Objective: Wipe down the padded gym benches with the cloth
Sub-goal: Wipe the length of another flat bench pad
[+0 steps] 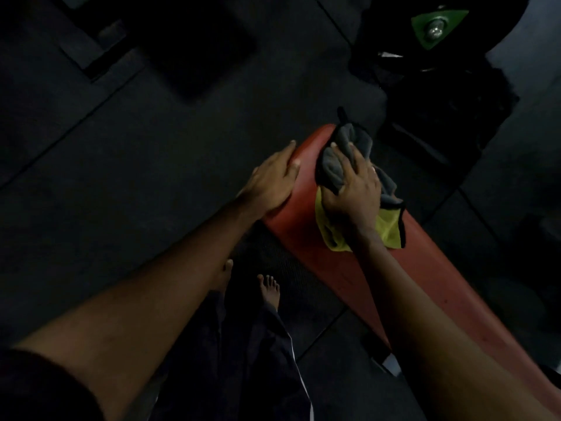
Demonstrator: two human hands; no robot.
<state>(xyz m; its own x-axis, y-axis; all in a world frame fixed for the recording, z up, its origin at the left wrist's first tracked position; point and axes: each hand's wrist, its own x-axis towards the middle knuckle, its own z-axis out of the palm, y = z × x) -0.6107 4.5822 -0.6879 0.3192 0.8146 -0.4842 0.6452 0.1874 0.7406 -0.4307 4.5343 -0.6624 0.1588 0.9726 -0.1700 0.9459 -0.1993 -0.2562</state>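
The right hand [355,183] grips a bunched cloth [334,167], its fingers bent over the folds and holding them down on the far end of the bench [297,238]. The cloth is grey on one face and yellow on the other, with a thin black hem; the grey part is crumpled under the fingers and the yellow part spreads out flat nearer the wrist. The left hand [270,183] lies released, fingers straight, flat against the bench's left edge. The bench pad is red, smooth and long, running from near right to the far middle. Dark rubber floor mats [136,153] lie around it, bare feet [270,291] stand near its left side, and a black weight plate [501,31] with a green hub sits far right
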